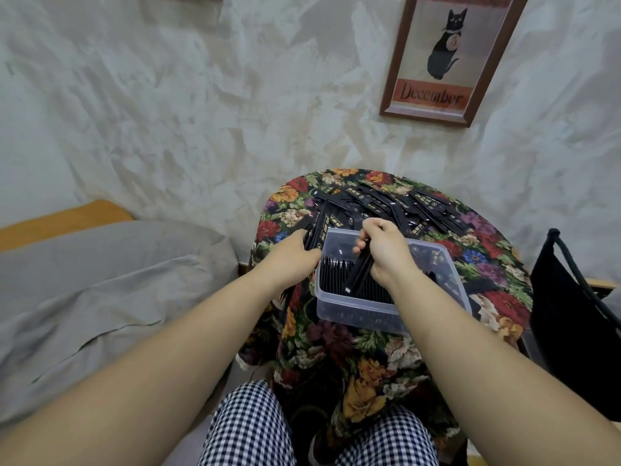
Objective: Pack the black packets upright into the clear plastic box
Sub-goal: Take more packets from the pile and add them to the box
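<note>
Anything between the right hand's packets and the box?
Nothing visible. The right hand pinches black packets at the open top of the clear plastic box, which has no lid on. Upright packets already fill its left part. The hand hides the spot directly beneath it.

Black packets (386, 200) with seemingly gold print, floral tablecloth (336, 348), black-and-white checked trousers (245, 428), grey pillow (100, 280).

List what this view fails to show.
Head view.
- Inside of the clear plastic box, partly: behind the right hand.
- Grip of the left hand on its packets: fingers behind the hand.
- Print on loose packets: too small.
- Top of the cat poster: cut by the upper edge.
</note>
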